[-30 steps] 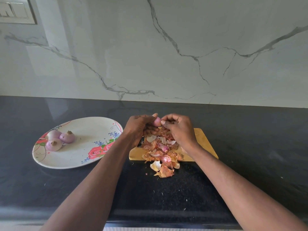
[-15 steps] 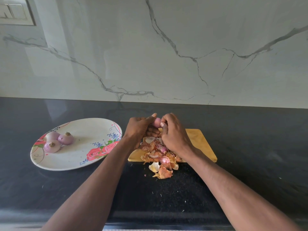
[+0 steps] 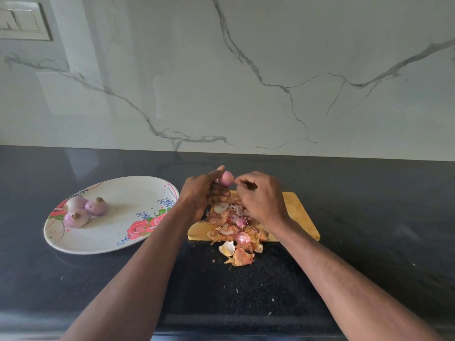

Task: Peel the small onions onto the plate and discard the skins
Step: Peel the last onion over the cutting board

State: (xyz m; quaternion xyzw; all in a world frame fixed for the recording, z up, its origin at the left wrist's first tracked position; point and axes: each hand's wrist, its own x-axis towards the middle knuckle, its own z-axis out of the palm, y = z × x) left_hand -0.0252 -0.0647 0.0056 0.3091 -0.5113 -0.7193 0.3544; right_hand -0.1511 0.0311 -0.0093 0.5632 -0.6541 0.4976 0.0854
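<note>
Progress: three peeled onions [image 3: 85, 210] are lying together at the left end of the plate [image 3: 138, 190]; a fourth is being worked on, so the peeling looks well along.
Left to do: the onion in hand is waiting to join the others; a pinkish onion piece [image 3: 242, 238] is sitting among the skins [image 3: 234, 226] at the board's near edge, and I cannot tell whether it needs peeling; no skins are looking discarded yet.
Onion in hand [image 3: 226, 178]: it is being held up above the far end of the cutting board [image 3: 299, 212], its pink surface showing smooth.
Left hand [image 3: 203, 194]: its fingers are curling round the onion from below and the left, gripping it, thumb pointing up beside it.
Right hand [image 3: 261, 195]: its fingertips are bunching just right of the onion, seemingly pinching a thin strand of skin; too fine to be sure.
Skins: they are piling on the board beneath the hands and spilling onto the dark tabletop [image 3: 369, 242].
Plate: it is sitting left of the board, apart from it.
</note>
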